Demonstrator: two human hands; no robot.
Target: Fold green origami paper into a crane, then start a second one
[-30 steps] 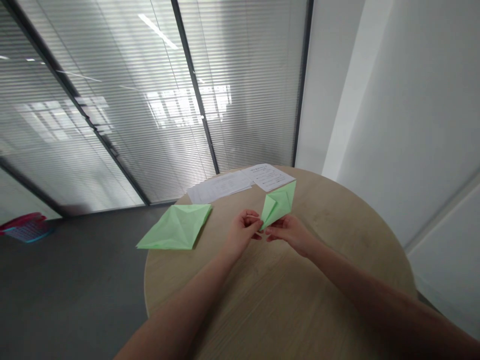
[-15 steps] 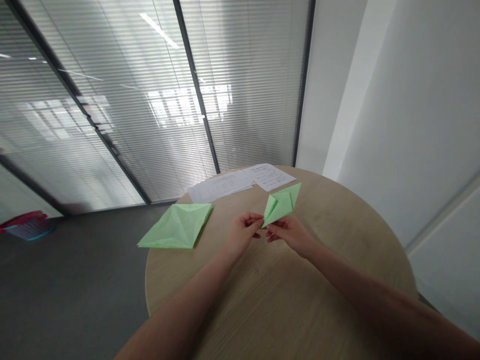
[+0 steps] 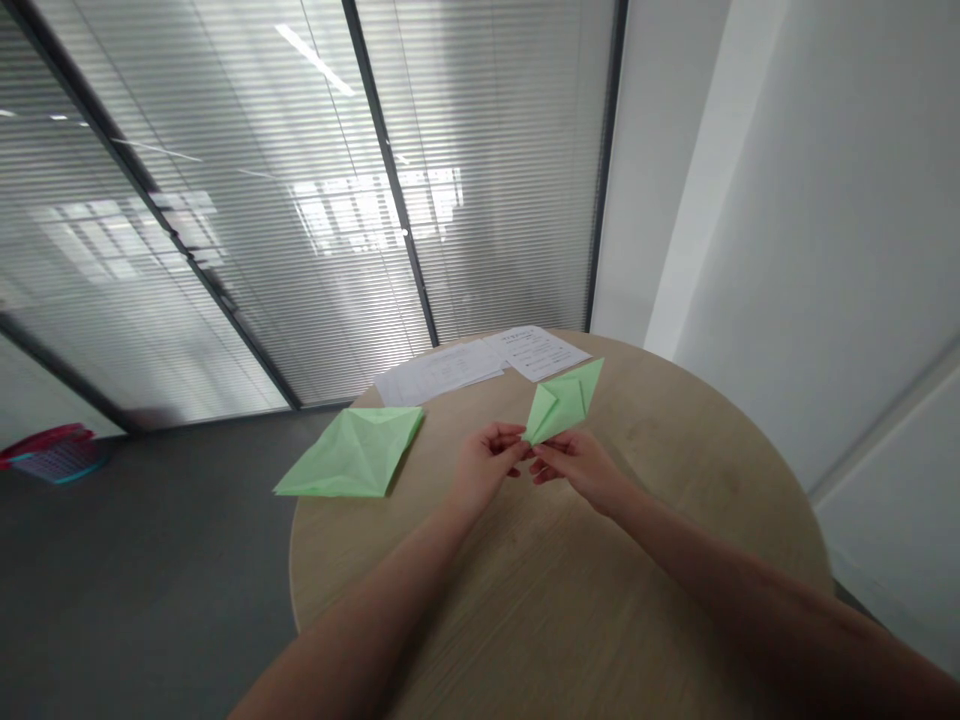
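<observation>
A small folded piece of light green paper (image 3: 566, 402) is held up over the table, its pointed far end angled up to the right and layered flaps showing on top. My left hand (image 3: 489, 458) pinches its near corner between thumb and fingers. Close beside it, my right hand (image 3: 576, 462) grips the near lower edge, thumb on top and fingers curled beneath. The fingertips of both hands almost meet and hide that near tip. A larger creased sheet of the same green paper (image 3: 356, 455) lies to the left, overhanging the table's edge.
Printed white sheets (image 3: 536, 352) lie at the far side of the round wooden table (image 3: 600, 620). Beyond stands a glass partition with blinds (image 3: 502, 200); a white wall (image 3: 840, 250) is on the right. A red and blue basket (image 3: 56, 455) sits on the floor at far left.
The upper left flap of the folded paper now lies flatter and wider, and its far tip has risen slightly. My left fingers have shifted a little at the near corner.
</observation>
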